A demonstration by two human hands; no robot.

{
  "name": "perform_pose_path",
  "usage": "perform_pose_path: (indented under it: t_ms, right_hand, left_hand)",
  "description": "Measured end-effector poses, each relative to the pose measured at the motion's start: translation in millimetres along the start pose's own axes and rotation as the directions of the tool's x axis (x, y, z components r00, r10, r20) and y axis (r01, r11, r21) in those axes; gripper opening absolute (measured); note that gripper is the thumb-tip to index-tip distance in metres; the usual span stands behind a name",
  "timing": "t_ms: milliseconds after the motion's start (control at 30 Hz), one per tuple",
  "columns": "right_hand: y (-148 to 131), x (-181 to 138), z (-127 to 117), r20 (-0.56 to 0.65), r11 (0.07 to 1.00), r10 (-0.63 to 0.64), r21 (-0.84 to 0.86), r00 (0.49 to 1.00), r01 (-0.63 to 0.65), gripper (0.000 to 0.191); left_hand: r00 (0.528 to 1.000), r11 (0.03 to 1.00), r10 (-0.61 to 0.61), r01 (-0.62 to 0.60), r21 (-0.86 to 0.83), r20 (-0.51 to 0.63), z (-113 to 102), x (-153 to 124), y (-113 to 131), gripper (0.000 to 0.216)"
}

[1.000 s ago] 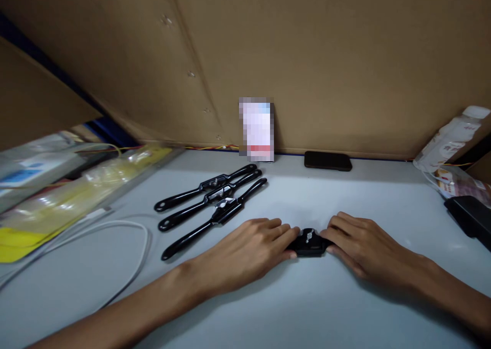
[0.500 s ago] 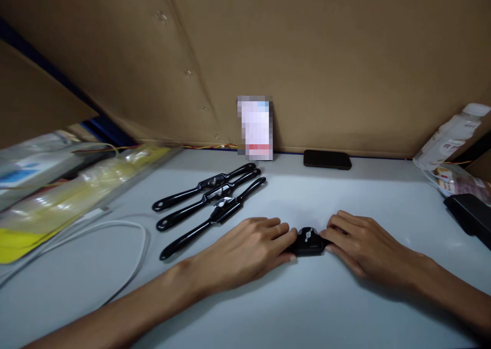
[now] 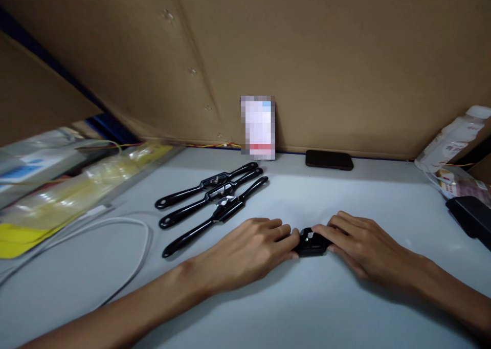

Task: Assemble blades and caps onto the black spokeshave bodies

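Note:
A black tool (image 3: 310, 242) with a small metal screw on top lies on the pale table (image 3: 268, 308) in front of me. My left hand (image 3: 245, 252) covers its left end, fingers curled around it. On the other side, my right hand (image 3: 358, 244) grips its right end, with the fingertips reaching over the middle part. Most of the tool is hidden under both hands. Three similar black two-handled tools (image 3: 210, 203) lie side by side to the left, apart from my hands.
A white cable (image 3: 115, 236) loops at the left beside plastic bags (image 3: 72, 190). A dark phone (image 3: 329, 160) and a blurred card (image 3: 258, 128) rest by the cardboard wall (image 3: 307, 57). A bottle (image 3: 452, 139) and a black case (image 3: 470, 216) sit at the right.
My right fingers have slid a little left over the middle of the black tool. My left hand stays in place.

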State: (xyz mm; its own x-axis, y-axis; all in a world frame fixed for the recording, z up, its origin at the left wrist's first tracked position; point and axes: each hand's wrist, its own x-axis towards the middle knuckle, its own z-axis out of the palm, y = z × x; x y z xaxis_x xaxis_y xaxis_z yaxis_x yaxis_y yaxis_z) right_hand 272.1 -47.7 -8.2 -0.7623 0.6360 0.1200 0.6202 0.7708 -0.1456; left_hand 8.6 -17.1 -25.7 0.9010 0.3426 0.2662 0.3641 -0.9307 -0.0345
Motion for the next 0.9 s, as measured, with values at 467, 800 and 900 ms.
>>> perform_pose_path:
  t_ms: [467, 800, 900]
  right_hand:
    - [5.0, -0.6, 4.2, -0.009, 0.994, -0.083, -0.074, 0.996, 0.083, 0.042]
    - [6.7, -0.4, 6.5, -0.011, 0.997, -0.067, -0.025, 0.998, 0.067, 0.039]
    - [7.4, 0.1, 7.0, -0.021, 0.998, -0.058, -0.004, 0.998, 0.057, 0.036]
  left_hand:
    - [1.000, 1.000, 0.003, -0.004, 0.029, 0.018, 0.8, 0.9, 0.1, 0.025]
    - [0.999, 0.998, 0.030, -0.031, 0.053, 0.020, 1.3, 2.5, -0.3, 0.033]
    - [1.000, 0.999, 0.025, -0.025, 0.038, 0.020, 1.6, 2.3, -1.1, 0.035]
